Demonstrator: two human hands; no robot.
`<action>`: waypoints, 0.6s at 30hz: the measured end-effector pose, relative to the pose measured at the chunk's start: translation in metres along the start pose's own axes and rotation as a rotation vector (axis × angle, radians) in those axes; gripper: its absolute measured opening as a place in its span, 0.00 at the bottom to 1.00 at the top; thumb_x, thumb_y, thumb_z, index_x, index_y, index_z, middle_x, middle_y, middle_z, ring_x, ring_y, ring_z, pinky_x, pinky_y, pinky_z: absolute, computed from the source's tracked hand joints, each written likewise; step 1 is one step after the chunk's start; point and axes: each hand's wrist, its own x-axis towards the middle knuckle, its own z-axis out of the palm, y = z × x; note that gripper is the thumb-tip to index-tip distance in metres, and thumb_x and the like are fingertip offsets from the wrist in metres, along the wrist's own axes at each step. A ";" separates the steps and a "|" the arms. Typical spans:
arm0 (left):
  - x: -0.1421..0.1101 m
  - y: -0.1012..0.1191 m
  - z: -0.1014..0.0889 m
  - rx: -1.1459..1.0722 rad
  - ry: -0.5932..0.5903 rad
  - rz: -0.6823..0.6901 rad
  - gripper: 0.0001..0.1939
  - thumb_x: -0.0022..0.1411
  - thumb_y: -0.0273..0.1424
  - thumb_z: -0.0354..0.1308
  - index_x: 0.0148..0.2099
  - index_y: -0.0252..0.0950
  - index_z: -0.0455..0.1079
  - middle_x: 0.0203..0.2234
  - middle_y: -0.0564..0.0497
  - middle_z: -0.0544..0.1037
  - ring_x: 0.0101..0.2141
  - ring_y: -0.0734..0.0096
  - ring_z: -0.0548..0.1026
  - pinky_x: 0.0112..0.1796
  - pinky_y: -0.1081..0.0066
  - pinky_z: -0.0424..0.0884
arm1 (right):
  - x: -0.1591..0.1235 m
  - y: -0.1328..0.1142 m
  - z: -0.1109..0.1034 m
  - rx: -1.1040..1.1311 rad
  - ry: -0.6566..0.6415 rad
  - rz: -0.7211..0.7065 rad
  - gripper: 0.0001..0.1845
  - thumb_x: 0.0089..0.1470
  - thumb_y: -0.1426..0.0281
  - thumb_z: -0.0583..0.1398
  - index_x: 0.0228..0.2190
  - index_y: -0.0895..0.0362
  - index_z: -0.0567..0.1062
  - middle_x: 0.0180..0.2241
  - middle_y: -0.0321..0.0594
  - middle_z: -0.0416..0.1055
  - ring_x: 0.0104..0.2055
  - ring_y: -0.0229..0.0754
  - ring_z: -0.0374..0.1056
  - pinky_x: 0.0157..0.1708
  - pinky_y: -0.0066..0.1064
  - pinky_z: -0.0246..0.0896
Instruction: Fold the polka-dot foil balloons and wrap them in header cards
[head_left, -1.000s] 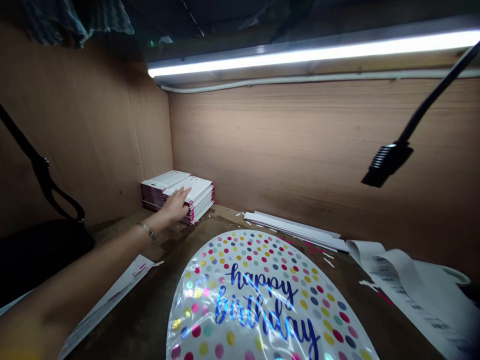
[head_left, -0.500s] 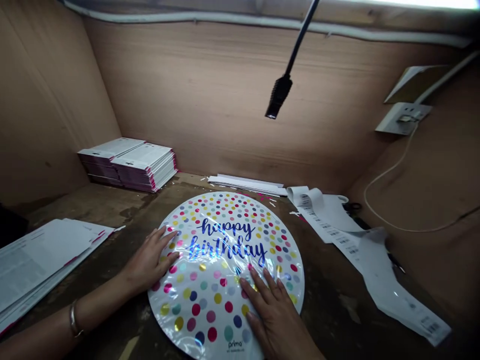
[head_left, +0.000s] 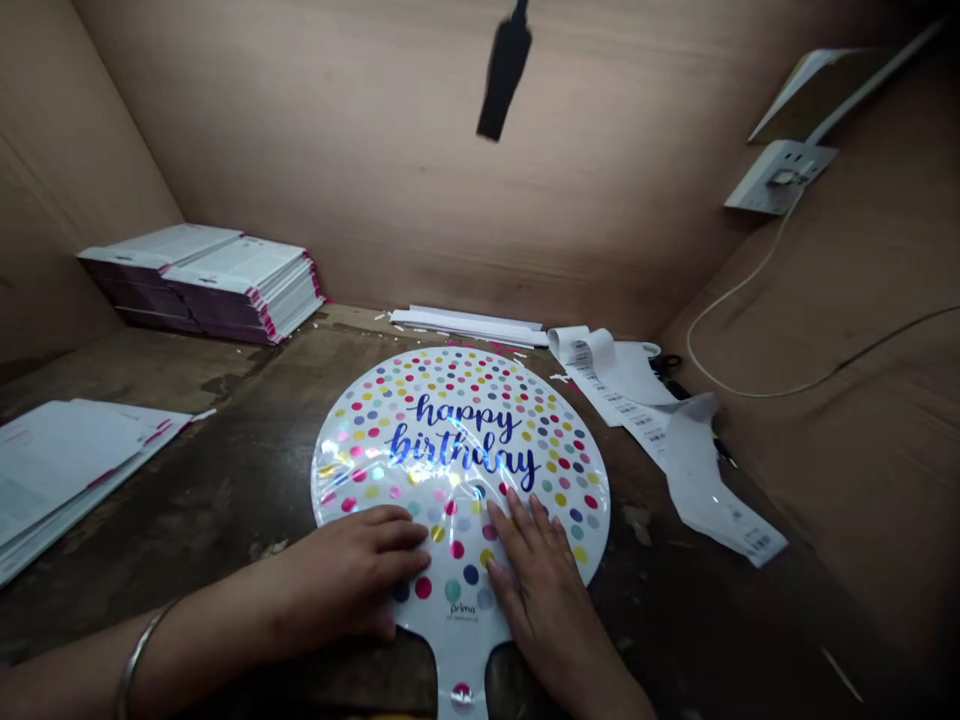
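A flat foil balloon [head_left: 450, 470] lies on the dark table, round and white with coloured dots and blue "happy birthday" lettering. Its narrow neck [head_left: 459, 665] points toward me at the bottom of the view. My left hand [head_left: 352, 570], below a silver bangle, rests on the balloon's lower left edge with the fingers stretched across the dots. On the lower right part my right hand [head_left: 536, 570] lies flat, fingers a little spread. Neither hand grips the balloon.
Stacked printed cards [head_left: 225, 275] stand at the back left, and more printed sheets [head_left: 82, 460] lie at the left. A curling strip of barcode labels [head_left: 645, 420] runs along the right beside black scissors [head_left: 666, 362]. A black cable end [head_left: 505, 75] hangs overhead.
My left hand has slid from the balloon's left side down toward its neck. The neck has come into view as the camera view shifted. My right hand stays flat on the lower right.
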 end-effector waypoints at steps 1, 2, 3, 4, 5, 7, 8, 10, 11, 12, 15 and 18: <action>-0.003 0.009 0.004 -0.013 -0.014 0.039 0.29 0.56 0.39 0.62 0.59 0.44 0.62 0.53 0.47 0.70 0.53 0.55 0.67 0.52 0.60 0.65 | 0.000 -0.001 -0.003 0.017 -0.028 -0.002 0.29 0.61 0.60 0.49 0.62 0.45 0.50 0.65 0.39 0.45 0.66 0.54 0.39 0.58 0.59 0.46; -0.005 0.015 0.007 -0.002 -0.003 0.057 0.26 0.59 0.37 0.59 0.59 0.43 0.63 0.52 0.46 0.72 0.52 0.57 0.68 0.52 0.61 0.66 | 0.000 -0.002 -0.005 0.030 -0.055 -0.005 0.29 0.61 0.59 0.48 0.62 0.45 0.50 0.65 0.39 0.44 0.66 0.53 0.38 0.58 0.59 0.44; -0.008 0.020 0.010 0.025 0.018 0.073 0.22 0.61 0.35 0.56 0.58 0.41 0.64 0.51 0.45 0.72 0.51 0.57 0.69 0.52 0.62 0.66 | 0.000 -0.004 -0.007 0.039 -0.082 -0.007 0.28 0.61 0.59 0.48 0.62 0.45 0.51 0.65 0.39 0.43 0.66 0.53 0.37 0.59 0.59 0.42; -0.011 0.022 0.013 0.056 0.038 0.103 0.21 0.63 0.33 0.54 0.58 0.39 0.64 0.50 0.45 0.73 0.51 0.58 0.69 0.52 0.62 0.65 | 0.000 -0.005 -0.008 0.043 -0.103 -0.008 0.28 0.61 0.59 0.48 0.61 0.45 0.52 0.65 0.39 0.43 0.66 0.53 0.37 0.59 0.59 0.40; -0.013 0.023 0.014 0.087 0.049 0.136 0.20 0.64 0.30 0.52 0.58 0.37 0.64 0.50 0.44 0.73 0.51 0.58 0.70 0.52 0.62 0.65 | 0.001 -0.006 -0.009 0.043 -0.116 -0.005 0.28 0.61 0.58 0.48 0.61 0.45 0.52 0.65 0.39 0.43 0.66 0.53 0.36 0.60 0.59 0.39; -0.017 0.024 0.014 0.140 0.051 0.202 0.20 0.64 0.24 0.49 0.58 0.35 0.64 0.50 0.43 0.74 0.50 0.58 0.70 0.51 0.63 0.65 | 0.004 -0.007 -0.008 0.042 -0.127 0.004 0.28 0.61 0.59 0.49 0.61 0.46 0.53 0.65 0.39 0.43 0.66 0.53 0.36 0.60 0.58 0.38; -0.018 0.024 0.013 0.162 0.055 0.223 0.20 0.64 0.22 0.47 0.57 0.33 0.64 0.49 0.42 0.74 0.50 0.58 0.71 0.50 0.63 0.66 | 0.006 -0.008 -0.007 0.042 -0.131 0.006 0.28 0.60 0.59 0.49 0.61 0.46 0.53 0.65 0.40 0.43 0.66 0.53 0.36 0.60 0.58 0.37; -0.018 0.025 0.010 0.184 0.071 0.239 0.20 0.63 0.19 0.43 0.54 0.31 0.67 0.46 0.41 0.75 0.46 0.58 0.73 0.47 0.64 0.67 | 0.010 -0.009 -0.006 0.045 -0.126 0.005 0.28 0.60 0.60 0.51 0.61 0.47 0.55 0.65 0.40 0.45 0.66 0.54 0.37 0.60 0.59 0.37; -0.017 0.026 0.009 0.173 0.073 0.222 0.19 0.63 0.19 0.42 0.51 0.31 0.69 0.44 0.41 0.77 0.43 0.59 0.74 0.45 0.65 0.68 | 0.011 -0.010 -0.007 0.052 -0.117 -0.001 0.28 0.59 0.60 0.52 0.60 0.48 0.56 0.65 0.41 0.46 0.66 0.55 0.38 0.60 0.59 0.38; -0.015 0.027 0.008 0.142 0.074 0.180 0.18 0.64 0.21 0.42 0.48 0.32 0.70 0.40 0.42 0.77 0.40 0.61 0.74 0.41 0.66 0.69 | 0.012 -0.010 -0.007 0.063 -0.099 -0.014 0.28 0.59 0.61 0.52 0.59 0.49 0.58 0.64 0.42 0.47 0.66 0.55 0.39 0.60 0.58 0.39; -0.007 0.028 0.005 -0.071 0.065 -0.055 0.11 0.64 0.26 0.47 0.37 0.36 0.71 0.31 0.49 0.77 0.32 0.68 0.73 0.34 0.72 0.67 | 0.005 -0.011 -0.014 0.146 0.061 -0.081 0.22 0.58 0.67 0.54 0.54 0.54 0.66 0.60 0.45 0.57 0.64 0.53 0.46 0.59 0.53 0.45; 0.004 0.025 -0.003 -0.310 0.004 -0.340 0.06 0.59 0.30 0.56 0.30 0.36 0.69 0.26 0.54 0.74 0.29 0.73 0.71 0.30 0.76 0.64 | -0.011 -0.015 -0.022 0.305 0.251 -0.123 0.10 0.56 0.73 0.55 0.40 0.56 0.74 0.44 0.45 0.72 0.51 0.45 0.64 0.51 0.41 0.59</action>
